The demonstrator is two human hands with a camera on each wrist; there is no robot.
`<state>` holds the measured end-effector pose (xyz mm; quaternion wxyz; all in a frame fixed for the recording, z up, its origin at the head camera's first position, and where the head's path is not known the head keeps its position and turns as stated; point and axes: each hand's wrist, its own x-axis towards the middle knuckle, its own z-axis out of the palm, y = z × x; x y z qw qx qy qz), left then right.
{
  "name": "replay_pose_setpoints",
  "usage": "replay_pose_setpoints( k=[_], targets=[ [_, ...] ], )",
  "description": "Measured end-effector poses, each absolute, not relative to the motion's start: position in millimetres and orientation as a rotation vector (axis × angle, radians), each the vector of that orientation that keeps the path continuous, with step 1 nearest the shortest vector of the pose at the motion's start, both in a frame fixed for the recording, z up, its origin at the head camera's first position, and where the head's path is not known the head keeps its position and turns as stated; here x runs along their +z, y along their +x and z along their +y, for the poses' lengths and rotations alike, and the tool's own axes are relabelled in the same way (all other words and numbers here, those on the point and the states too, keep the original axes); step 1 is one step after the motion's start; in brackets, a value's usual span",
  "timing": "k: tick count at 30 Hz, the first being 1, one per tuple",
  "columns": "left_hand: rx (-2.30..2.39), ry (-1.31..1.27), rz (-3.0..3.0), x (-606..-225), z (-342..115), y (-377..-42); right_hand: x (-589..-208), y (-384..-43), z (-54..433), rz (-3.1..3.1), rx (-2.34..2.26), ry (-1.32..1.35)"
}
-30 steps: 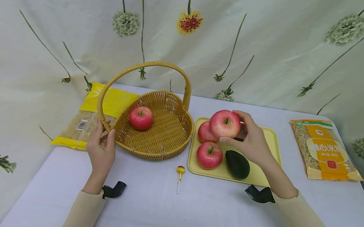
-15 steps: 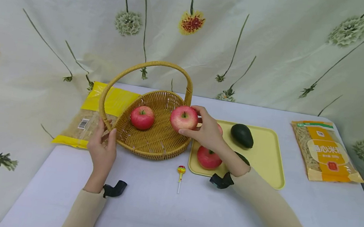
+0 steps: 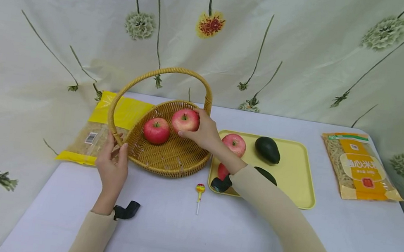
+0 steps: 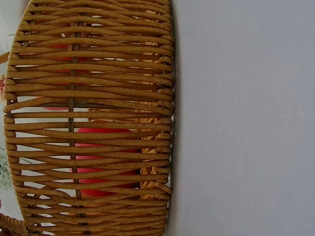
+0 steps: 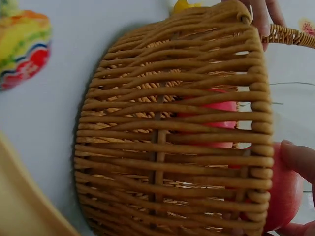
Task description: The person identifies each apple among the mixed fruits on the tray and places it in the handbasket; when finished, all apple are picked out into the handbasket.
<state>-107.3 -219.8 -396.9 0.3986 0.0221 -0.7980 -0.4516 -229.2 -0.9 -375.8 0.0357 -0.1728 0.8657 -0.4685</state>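
My left hand (image 3: 112, 165) grips the base of the handle at the left side of a wicker basket (image 3: 167, 168). Over the basket's right half, my right hand (image 3: 205, 132) holds a red apple (image 3: 184, 120) between thumb and fingers. In the right wrist view that held apple (image 5: 288, 196) shows at the rim, partly behind the weave. Another apple (image 3: 156, 131) lies inside the basket on the left. It shows red through the gaps of the weave in the left wrist view.
A yellow tray (image 3: 295, 174) right of the basket bears two apples and two avocados (image 3: 267, 149), partly covered by my right arm. A lollipop (image 3: 199, 194) lies in front. Food bags lie at left (image 3: 88, 138) and right (image 3: 363, 167). A flowered cloth (image 3: 305, 71) hangs behind.
My right hand has carried the apple leftward from above the tray to over the basket. The left hand stays on the handle.
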Motion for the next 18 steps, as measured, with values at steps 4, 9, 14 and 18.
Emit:
replay_pose_setpoints(
  k=[4,9,14,18],
  targets=[
    [-1.132,0.063,-2.022,-396.9,-220.3,-107.7,-376.9,-237.2,-11.0,2.637,-1.414,-0.482],
    [-1.135,0.055,-2.017,-396.2,-219.8,-107.6,-380.5,-243.9,-20.2,2.642,-1.365,-0.403],
    [-1.142,0.054,-2.011,-396.8,-219.5,-107.4,-389.1,-250.2,-28.6,2.644,-1.365,-0.357],
    [-1.149,0.046,-2.004,-396.2,-218.5,-107.4,-396.0,-255.1,-33.7,2.665,-1.373,-0.298]
  ],
)
